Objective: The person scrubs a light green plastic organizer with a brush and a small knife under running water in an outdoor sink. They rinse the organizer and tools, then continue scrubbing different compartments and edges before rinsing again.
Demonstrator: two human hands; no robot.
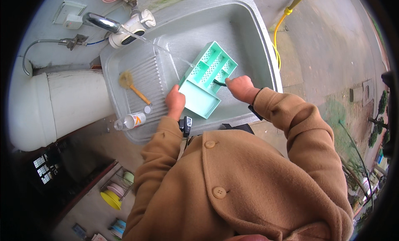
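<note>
A mint-green divided organizer tray [202, 98] lies tilted over the sink basin, with several perforated compartments at its far end and one wide plain compartment nearer me. My left hand [176, 103] grips the tray's left side, fingers closed on the rim. My right hand [241, 89] is closed round a slim black-handled tool [220, 83], whose tip reaches into a compartment on the tray's right side; what sort of head it has is too small to make out. A thin stream of water from the chrome faucet [101, 23] falls by the tray's far left edge.
The grey sink [253, 45] has a ribbed draining board on the left. A round brush with a wooden handle [140, 94] lies there, beside a clear bottle [134, 121] on its side and a white cap [147, 109]. A white tank [62, 106] stands left; a yellow hose [276, 37] hangs right.
</note>
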